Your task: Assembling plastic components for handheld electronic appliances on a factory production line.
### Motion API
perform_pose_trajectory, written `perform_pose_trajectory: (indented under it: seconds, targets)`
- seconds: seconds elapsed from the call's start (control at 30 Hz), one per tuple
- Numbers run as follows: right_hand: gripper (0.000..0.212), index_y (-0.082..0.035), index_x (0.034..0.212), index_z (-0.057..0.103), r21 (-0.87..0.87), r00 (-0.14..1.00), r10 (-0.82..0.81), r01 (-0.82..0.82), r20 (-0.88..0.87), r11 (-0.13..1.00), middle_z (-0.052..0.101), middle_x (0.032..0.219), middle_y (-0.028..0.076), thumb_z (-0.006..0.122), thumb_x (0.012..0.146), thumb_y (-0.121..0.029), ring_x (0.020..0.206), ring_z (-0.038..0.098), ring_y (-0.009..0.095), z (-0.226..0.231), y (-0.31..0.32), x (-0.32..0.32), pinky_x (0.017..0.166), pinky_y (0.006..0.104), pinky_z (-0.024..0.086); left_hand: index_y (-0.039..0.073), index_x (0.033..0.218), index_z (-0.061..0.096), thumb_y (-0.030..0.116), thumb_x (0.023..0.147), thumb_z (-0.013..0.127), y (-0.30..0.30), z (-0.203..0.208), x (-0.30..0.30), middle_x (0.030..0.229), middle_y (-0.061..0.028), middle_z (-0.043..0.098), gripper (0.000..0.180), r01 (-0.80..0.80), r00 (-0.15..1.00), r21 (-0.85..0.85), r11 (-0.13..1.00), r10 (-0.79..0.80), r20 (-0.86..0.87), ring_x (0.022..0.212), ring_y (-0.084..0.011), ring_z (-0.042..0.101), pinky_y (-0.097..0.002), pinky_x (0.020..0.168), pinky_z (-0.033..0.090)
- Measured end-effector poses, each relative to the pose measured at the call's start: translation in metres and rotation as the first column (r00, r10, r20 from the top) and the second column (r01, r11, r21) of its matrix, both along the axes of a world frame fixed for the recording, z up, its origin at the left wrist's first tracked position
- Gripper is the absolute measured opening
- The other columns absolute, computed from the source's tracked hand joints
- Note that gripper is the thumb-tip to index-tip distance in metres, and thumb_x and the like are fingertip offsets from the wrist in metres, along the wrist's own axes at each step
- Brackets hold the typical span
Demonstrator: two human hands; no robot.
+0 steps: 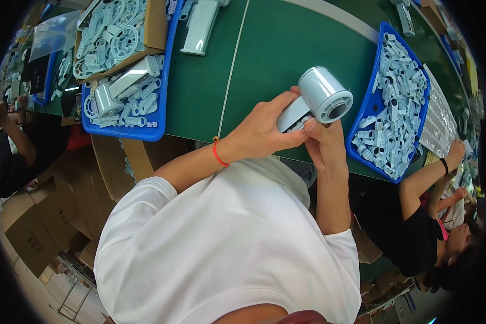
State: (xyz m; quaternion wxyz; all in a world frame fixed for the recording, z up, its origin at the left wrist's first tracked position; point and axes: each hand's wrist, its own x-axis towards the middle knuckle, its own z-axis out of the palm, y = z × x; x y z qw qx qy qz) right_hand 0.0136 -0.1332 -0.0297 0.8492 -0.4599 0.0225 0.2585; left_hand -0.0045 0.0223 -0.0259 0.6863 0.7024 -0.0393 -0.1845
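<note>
Both my hands hold a glossy pale-blue plastic housing shaped like a hair dryer (321, 89), above the near edge of the green table. Its round barrel tilts up to the right, with an open ring end facing me; a short handle runs down to the left. My left hand (259, 127), with a red string at the wrist, is closed around the handle from the left. At the handle's right side, the thumb of my right hand (325, 141) presses close to the barrel; its other fingers are partly hidden underneath.
A blue tray (156, 132) on the left carries a cardboard box (155, 27) of pale rings and parts. To the right, another blue tray (356, 143) holds many small pale pieces. A similar pale housing (201, 29) lies at the back. Co-workers sit on both sides.
</note>
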Motion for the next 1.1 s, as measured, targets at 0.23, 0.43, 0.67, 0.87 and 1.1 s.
perform_pose_trajectory:
  seconds: [0.23, 0.43, 0.67, 0.87, 1.1]
  targets:
    - [0.079, 0.003, 0.13, 0.034, -0.119, 0.999, 0.013, -0.008, 0.045, 0.993, 0.046, 0.127, 0.017, 0.067, 0.076, -0.045, 0.111, 0.051, 0.025, 0.019, 0.004, 0.011, 0.091, 0.0373, 0.044, 0.0, 0.12, 0.035, 0.022, 0.076, 0.067, -0.001, 0.005, 0.004, 0.089, -0.007, 0.052, 0.059, -0.051, 0.991, -0.33, 0.943, 0.006, -0.136, 0.072, -0.0116, 0.055, -0.0255, 0.059, 0.047]
    - [0.071, 0.004, 0.129, 0.034, -0.081, 0.999, 0.008, -0.005, 0.035, 0.997, 0.046, 0.127, 0.016, 0.059, 0.083, -0.044, 0.111, 0.051, 0.024, 0.013, 0.0, 0.008, 0.09, 0.0371, 0.044, -0.001, 0.122, 0.038, 0.02, 0.078, 0.065, -0.005, 0.01, 0.001, 0.091, -0.0084, 0.054, 0.056, -0.104, 0.967, -0.338, 0.935, 0.016, -0.253, 0.071, -0.0112, 0.056, -0.0256, 0.06, 0.048]
    - [0.076, 0.002, 0.131, 0.031, -0.089, 0.992, -0.05, 0.06, 0.113, 0.994, 0.044, 0.13, 0.015, 0.061, 0.081, -0.046, 0.113, 0.048, 0.023, 0.007, 0.006, 0.005, 0.093, 0.0365, 0.042, -0.003, 0.118, 0.046, 0.02, 0.078, 0.065, -0.004, 0.006, 0.001, 0.088, -0.0094, 0.059, 0.05, -0.124, 0.992, -0.123, 0.985, 0.122, -0.023, 0.077, -0.0133, 0.058, -0.0264, 0.064, 0.048]
    - [0.073, 0.001, 0.129, 0.034, -0.181, 0.986, -0.053, 0.081, 0.156, 0.98, 0.044, 0.13, 0.018, 0.07, 0.076, -0.034, 0.117, 0.045, 0.026, 0.001, 0.016, 0.004, 0.099, 0.0383, 0.037, -0.001, 0.131, 0.03, 0.022, 0.07, 0.073, -0.004, -0.002, 0.004, 0.116, -0.0192, 0.049, 0.078, -0.187, 0.861, 0.21, 0.96, 0.058, 0.505, 0.097, -0.0251, 0.052, -0.0362, 0.085, 0.043]
    - [0.035, -0.005, 0.105, 0.048, -0.551, 0.474, 0.305, 0.564, 0.826, 0.615, 0.054, 0.093, 0.007, 0.068, 0.077, -0.015, 0.086, 0.054, 0.022, -0.001, -0.002, 0.02, 0.092, 0.0435, 0.042, 0.003, 0.111, 0.052, 0.013, 0.075, 0.067, 0.032, -0.018, -0.009, 0.092, -0.008, 0.053, 0.039, -0.254, 0.949, 0.204, 0.946, 0.202, 0.243, 0.083, -0.0184, 0.051, -0.0311, 0.07, 0.044]
